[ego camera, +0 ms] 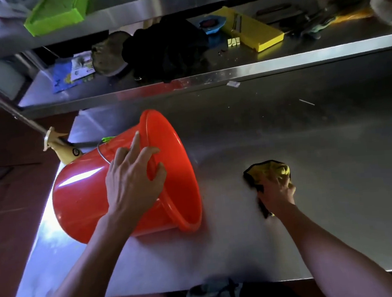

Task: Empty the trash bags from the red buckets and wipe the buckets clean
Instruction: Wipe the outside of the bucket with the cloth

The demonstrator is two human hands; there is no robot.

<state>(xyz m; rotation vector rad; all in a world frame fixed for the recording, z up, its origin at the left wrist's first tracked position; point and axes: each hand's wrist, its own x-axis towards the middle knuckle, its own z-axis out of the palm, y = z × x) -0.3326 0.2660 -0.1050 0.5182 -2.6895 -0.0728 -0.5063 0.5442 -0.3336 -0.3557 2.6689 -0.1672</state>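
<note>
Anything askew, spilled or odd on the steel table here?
Only the red bucket: it lies on its side on the steel table, mouth facing right, left hand gripping its rim. The right hand grips a yellow cloth. No spill visible.

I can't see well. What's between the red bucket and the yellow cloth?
Nothing: in the head view only bare steel table lies between the red bucket and the yellow cloth.

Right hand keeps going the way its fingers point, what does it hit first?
Beyond the yellow cloth the right hand grips, only bare steel table, then probably the lower shelf edge; depth unclear.
</note>
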